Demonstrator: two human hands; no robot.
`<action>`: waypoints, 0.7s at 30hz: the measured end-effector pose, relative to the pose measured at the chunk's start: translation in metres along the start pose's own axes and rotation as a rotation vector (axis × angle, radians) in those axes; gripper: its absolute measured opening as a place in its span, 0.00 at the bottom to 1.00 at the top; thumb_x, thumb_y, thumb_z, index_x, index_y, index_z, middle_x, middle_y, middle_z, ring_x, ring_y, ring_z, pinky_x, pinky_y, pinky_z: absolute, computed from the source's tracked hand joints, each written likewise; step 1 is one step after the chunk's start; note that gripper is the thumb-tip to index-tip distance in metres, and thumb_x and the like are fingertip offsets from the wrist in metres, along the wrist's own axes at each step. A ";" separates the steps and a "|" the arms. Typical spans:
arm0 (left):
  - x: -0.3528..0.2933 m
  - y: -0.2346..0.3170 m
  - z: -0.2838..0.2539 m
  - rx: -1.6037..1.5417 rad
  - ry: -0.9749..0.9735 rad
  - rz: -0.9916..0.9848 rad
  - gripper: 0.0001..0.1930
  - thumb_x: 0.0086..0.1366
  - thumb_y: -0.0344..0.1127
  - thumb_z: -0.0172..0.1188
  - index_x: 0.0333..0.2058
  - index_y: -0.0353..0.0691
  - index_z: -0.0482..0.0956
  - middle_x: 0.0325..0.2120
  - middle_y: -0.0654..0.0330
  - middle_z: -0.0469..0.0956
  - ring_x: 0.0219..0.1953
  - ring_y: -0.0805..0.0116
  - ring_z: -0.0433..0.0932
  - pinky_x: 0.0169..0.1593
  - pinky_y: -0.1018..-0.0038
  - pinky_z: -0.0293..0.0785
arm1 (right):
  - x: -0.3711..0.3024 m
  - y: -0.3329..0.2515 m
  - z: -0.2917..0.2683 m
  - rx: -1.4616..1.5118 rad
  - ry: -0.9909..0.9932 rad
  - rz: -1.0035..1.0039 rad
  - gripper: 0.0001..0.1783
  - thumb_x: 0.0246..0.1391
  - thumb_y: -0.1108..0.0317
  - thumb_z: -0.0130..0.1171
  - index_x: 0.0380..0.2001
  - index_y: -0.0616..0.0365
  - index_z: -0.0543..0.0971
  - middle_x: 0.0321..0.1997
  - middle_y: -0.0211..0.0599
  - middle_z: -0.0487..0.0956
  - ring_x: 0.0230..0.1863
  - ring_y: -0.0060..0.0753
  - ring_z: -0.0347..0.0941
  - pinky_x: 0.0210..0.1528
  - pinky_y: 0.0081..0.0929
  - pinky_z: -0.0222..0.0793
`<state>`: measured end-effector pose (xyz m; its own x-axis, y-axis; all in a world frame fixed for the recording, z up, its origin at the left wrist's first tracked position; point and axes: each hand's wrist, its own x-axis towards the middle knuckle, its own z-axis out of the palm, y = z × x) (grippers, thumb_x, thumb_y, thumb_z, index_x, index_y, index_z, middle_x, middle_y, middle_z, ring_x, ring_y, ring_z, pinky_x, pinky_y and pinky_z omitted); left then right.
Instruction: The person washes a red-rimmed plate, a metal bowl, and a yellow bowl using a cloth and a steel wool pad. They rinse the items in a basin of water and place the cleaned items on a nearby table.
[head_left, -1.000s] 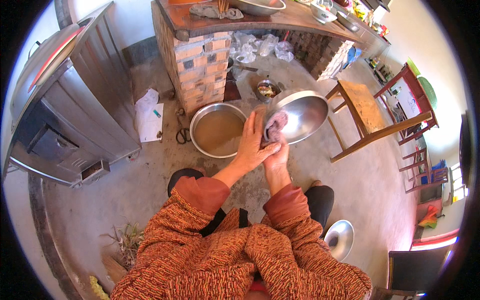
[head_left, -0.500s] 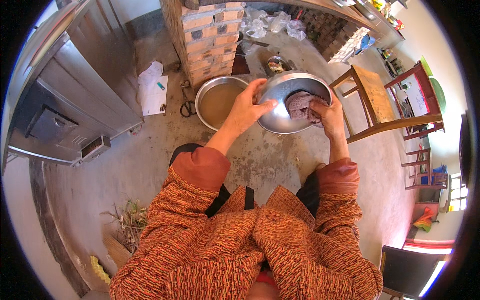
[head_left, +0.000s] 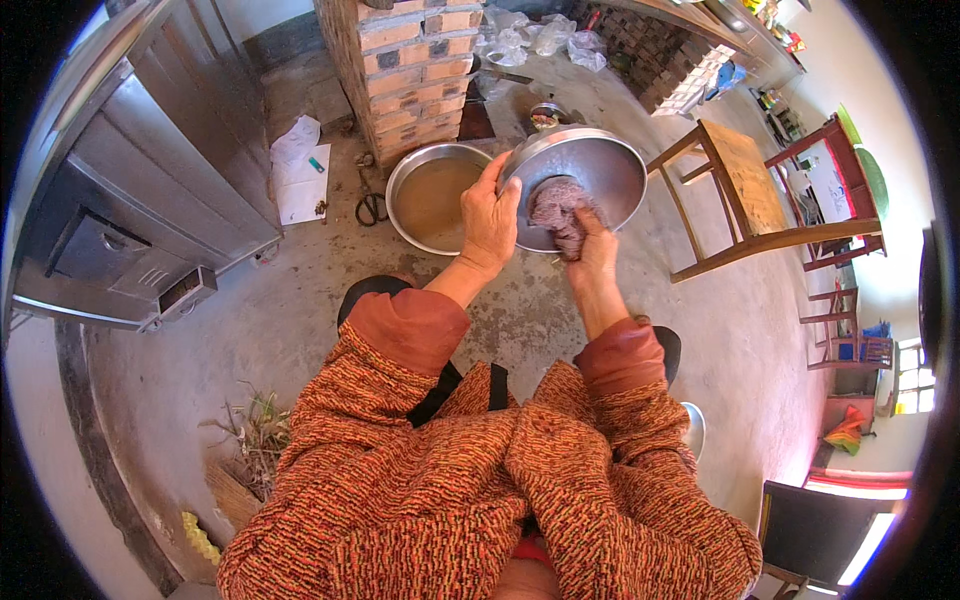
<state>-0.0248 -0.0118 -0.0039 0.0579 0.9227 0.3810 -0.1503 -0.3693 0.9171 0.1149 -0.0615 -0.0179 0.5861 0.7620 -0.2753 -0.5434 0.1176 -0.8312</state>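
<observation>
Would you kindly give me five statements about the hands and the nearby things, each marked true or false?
1. The left grip holds the metal bowl near its rim. True.
2. The right grip holds a spoon. False: it holds a mauve cloth against the bowl's inside.
3. The wide metal basin has murky liquid in it. True.
4. The grey metal unit stands to the person's right. False: it stands to the left.
5. A white sheet lies on the floor left of the basin. True.
</observation>
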 end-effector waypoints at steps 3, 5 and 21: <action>0.000 -0.002 0.002 0.004 0.035 0.047 0.19 0.61 0.37 0.49 0.47 0.29 0.70 0.31 0.46 0.77 0.33 0.57 0.76 0.41 0.69 0.70 | -0.010 0.023 0.008 0.120 -0.060 0.215 0.16 0.53 0.65 0.52 0.45 0.56 0.71 0.40 0.35 0.77 0.39 0.38 0.74 0.42 0.40 0.72; 0.000 -0.003 0.001 0.008 0.037 0.081 0.18 0.60 0.34 0.49 0.47 0.30 0.71 0.33 0.45 0.77 0.34 0.56 0.77 0.41 0.69 0.70 | -0.019 0.035 0.019 0.282 -0.148 0.349 0.17 0.54 0.63 0.53 0.47 0.54 0.71 0.44 0.36 0.76 0.44 0.38 0.73 0.46 0.39 0.71; 0.024 0.014 -0.027 -0.754 0.145 -0.769 0.18 0.61 0.33 0.45 0.43 0.22 0.66 0.32 0.43 0.75 0.30 0.55 0.78 0.32 0.63 0.77 | -0.076 -0.021 -0.003 -0.020 -0.485 0.030 0.27 0.51 0.81 0.47 0.57 0.62 0.64 0.55 0.39 0.69 0.53 0.35 0.69 0.55 0.35 0.66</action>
<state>-0.0523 0.0081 0.0153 0.2860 0.9006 -0.3272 -0.6940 0.4301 0.5773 0.0834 -0.1243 0.0190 0.2202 0.9743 -0.0466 -0.5413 0.0823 -0.8368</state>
